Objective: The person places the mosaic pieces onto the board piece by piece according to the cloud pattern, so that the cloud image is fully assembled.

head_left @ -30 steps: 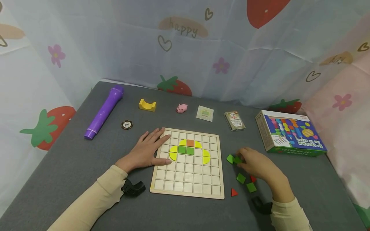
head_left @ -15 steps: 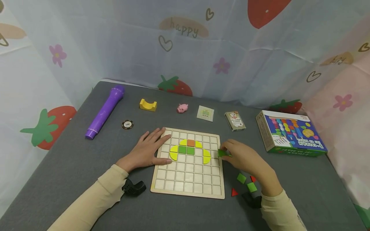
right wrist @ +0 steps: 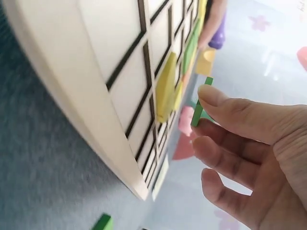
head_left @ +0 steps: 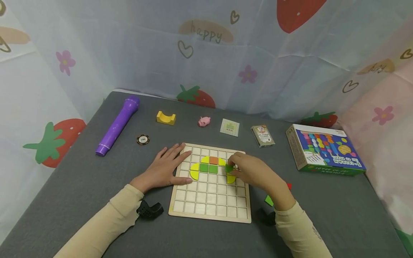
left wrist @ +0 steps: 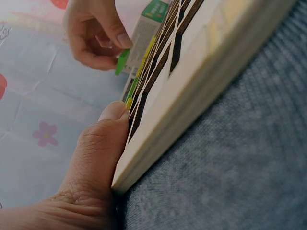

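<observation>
A wooden grid board (head_left: 209,202) lies on the grey table, with yellow, green and orange tiles set in its upper rows. My right hand (head_left: 250,172) pinches a green tile (head_left: 229,168) between thumb and fingers, just above the board beside the right yellow piece (head_left: 231,178). The right wrist view shows that green tile (right wrist: 199,105) edge-on near the yellow piece (right wrist: 165,88). My left hand (head_left: 162,168) lies flat on the board's left edge, its thumb (left wrist: 103,139) pressed against the rim. The green tile (left wrist: 121,62) also shows in the left wrist view.
Loose green (head_left: 269,200) and red (head_left: 288,186) tiles lie right of the board. Along the back stand a purple tube (head_left: 117,125), poker chip (head_left: 143,139), yellow block (head_left: 166,117), pink pig (head_left: 204,121), a small card (head_left: 229,127), card deck (head_left: 262,135) and a colourful box (head_left: 324,152).
My right hand took a green tile from the loose pile and carried it left, over the board to the yellow piece. The left hand stayed put.
</observation>
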{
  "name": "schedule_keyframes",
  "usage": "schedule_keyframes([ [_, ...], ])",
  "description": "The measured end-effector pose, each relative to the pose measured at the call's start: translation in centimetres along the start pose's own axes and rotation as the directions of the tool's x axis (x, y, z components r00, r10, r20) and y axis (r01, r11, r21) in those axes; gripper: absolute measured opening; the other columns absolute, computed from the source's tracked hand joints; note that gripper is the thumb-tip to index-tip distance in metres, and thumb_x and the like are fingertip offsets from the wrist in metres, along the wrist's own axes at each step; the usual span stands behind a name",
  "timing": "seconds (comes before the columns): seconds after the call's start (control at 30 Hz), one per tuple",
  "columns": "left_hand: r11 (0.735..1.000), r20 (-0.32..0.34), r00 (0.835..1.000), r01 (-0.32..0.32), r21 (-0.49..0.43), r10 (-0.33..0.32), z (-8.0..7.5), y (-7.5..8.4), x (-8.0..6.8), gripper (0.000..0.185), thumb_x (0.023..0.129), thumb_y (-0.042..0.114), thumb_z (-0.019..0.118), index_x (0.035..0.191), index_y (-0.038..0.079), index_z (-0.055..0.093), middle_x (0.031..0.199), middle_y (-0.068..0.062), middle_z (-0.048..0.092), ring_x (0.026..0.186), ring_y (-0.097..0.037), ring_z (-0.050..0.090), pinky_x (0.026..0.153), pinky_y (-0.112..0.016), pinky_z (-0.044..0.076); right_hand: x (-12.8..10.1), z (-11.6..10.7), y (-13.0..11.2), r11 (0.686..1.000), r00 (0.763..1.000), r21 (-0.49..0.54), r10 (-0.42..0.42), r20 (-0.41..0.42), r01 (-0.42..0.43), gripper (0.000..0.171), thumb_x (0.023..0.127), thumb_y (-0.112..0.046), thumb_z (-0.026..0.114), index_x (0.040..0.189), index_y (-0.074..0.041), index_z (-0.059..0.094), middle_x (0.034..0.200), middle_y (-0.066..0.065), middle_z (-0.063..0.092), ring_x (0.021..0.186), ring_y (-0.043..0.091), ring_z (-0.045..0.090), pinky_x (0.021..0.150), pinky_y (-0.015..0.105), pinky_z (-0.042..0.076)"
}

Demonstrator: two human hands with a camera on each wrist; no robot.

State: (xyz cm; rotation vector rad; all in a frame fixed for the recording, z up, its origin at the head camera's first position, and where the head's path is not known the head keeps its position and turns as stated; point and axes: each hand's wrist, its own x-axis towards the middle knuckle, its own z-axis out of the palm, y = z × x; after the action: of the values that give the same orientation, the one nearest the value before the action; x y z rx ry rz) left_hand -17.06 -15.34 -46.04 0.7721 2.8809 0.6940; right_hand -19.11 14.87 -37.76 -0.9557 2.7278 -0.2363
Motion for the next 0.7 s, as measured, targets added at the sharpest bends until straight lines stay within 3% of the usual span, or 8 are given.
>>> schedule_keyframes([
  [0.3, 1.0, -0.002, 1.0, 0.001, 0.002, -0.001, 0.1, 0.1, 0.0, 0.093, 0.081, 0.064, 0.063, 0.154, 0.019, 0.025, 0.161, -0.009, 0.012, 0.148, -0.03, 0.009, 0.116, -0.056, 0.006, 1.1, 1.0, -0.5, 0.997, 0.998, -0.035, -0.069, 0.0, 0.069, 0.021, 0.087, -0.019, 0.072, 0.106, -0.011, 0.068, 0.103, -0.001, 0.061, 0.086, 0.011, 0.058, 0.076, 0.03, 0.052],
  [0.7, 1.0, 0.0, 1.0, 0.002, -0.001, -0.002, -0.1, 0.2, 0.0, 0.093, 0.081, 0.063, 0.063, 0.154, 0.019, 0.025, 0.161, -0.01, 0.012, 0.148, -0.03, 0.009, 0.116, -0.056, 0.006, 1.4, 1.5, -0.8, 0.992, 0.996, -0.093, -0.085, -0.017, 0.083, 0.019, 0.087, -0.02, 0.073, 0.103, -0.012, 0.068, 0.1, -0.002, 0.061, 0.084, 0.01, 0.059, 0.075, 0.03, 0.052],
])
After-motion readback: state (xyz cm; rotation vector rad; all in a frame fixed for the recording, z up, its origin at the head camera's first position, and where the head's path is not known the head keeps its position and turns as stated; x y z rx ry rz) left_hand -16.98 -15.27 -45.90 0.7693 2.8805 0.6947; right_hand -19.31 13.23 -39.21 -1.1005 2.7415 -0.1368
